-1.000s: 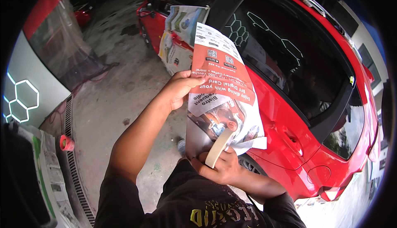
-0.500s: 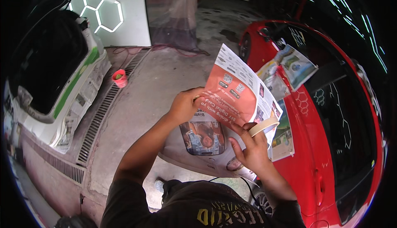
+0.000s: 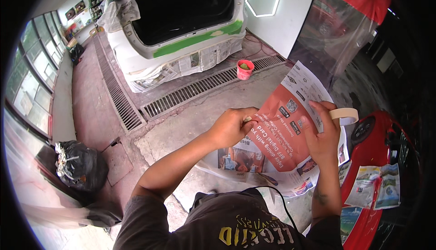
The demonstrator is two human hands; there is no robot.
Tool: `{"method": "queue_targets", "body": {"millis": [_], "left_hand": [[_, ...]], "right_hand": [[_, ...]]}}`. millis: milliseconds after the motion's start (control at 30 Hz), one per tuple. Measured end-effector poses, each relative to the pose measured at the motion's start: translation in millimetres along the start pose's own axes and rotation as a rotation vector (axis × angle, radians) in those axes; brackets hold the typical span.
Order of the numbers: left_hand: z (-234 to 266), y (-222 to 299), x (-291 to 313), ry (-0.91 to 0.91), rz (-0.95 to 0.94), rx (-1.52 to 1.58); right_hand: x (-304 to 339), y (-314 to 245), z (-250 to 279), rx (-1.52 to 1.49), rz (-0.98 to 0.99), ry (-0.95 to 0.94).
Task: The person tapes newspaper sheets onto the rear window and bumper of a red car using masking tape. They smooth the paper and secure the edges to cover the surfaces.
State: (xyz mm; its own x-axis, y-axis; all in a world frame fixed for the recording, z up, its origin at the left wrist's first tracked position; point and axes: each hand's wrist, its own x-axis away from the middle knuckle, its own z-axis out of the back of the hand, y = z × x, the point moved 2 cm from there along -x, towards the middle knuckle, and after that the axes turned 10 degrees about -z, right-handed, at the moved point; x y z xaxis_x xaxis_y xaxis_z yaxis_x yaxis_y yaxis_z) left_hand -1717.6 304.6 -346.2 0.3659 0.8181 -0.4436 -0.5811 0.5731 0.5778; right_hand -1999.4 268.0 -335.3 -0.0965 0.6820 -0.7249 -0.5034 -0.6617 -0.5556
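A large printed newspaper sheet (image 3: 277, 134), mostly orange and white, is spread out in front of my chest. At its left edge my left hand (image 3: 234, 126) is closed, fingers curled in a pinch, with a small pale bit showing at the fingertips. On the sheet's upper right part lies my right hand (image 3: 321, 132), thumb and forefinger apart on the printed face. A roll of cream masking tape (image 3: 346, 115) hangs around this hand's other fingers, which are partly hidden.
Ahead is a white car body (image 3: 119, 55) with a green patch and newspaper masking. A red bucket (image 3: 245, 72) stands by a floor grate (image 3: 181, 102). Papers cover part of a red car (image 3: 363, 136) at right. A black trash bag (image 3: 81, 166) sits at left.
My view has swung left, bringing in the windows and trash bag. My right hand, with the tape roll, has moved up along the sheet. The left hand keeps its pinch at the left edge.
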Motion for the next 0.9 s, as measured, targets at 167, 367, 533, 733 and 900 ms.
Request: {"method": "queue_targets", "body": {"millis": [167,367,533,733,900], "left_hand": [[37.1,-26.8,9.9,-0.027,0.011,-0.163],[83.4,-36.8,-2.8,-0.253,0.03,-0.567],[108.2,-58.4,-39.1,-0.262,-0.032,-0.723],[129.7,-100.9,-67.8,-0.308,-0.048,-0.865],[146.0,-134.5,-74.7,-0.341,-0.197,-0.946]], "right_hand": [[-45.0,11.7,-77.6,-0.095,0.086,-0.122],[-111.1,12.6,-148.2,-0.085,0.319,-0.41],[-181.8,47.9,-206.6,-0.12,0.453,-0.776],[-252.3,70.2,-268.8,-0.32,0.485,-1.063],[-240.8,70.6,-321.0,-0.289,0.56,-1.43]]}}
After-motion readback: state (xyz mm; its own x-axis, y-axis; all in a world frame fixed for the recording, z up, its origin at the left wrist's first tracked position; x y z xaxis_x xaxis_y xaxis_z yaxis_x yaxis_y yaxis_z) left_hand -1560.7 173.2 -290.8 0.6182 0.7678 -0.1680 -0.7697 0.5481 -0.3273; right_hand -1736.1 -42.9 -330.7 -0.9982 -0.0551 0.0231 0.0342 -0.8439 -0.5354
